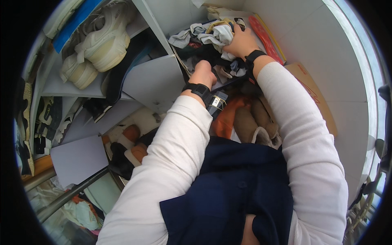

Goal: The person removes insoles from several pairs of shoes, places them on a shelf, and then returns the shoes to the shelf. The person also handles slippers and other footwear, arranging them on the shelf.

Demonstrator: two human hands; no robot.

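A crumpled white cloth (221, 34) is lying near the top of a heap of cloth pieces (199, 40), inside a dark-edged container (228, 83). It is bunching in soft folds; its visible part is running roughly left to right, the right end tucking against the right grip (241, 43). Which end is its front, I cannot tell. The right grip is pointing away from the body and a little left, its fingers curling over the cloth; whether they are closing firmly on it, I cannot tell. The left grip (203, 73) is hovering or resting by the heap's near left side; its fingers are hiding, so I cannot tell whether it is closed.

The heap itself is stretching from lower left to upper right. Beside it a long red packet (263, 38) is slanting down to the right, and a tan cardboard box (312, 92) is leaning near the white tiled wall (339, 61). Below the container, tan boots (247, 122) are standing next to an orange bag (228, 118). To the left, white sneakers (100, 45) are sitting on a white shelf (55, 87), and a metal rail (73, 192) is crossing the lower left corner.
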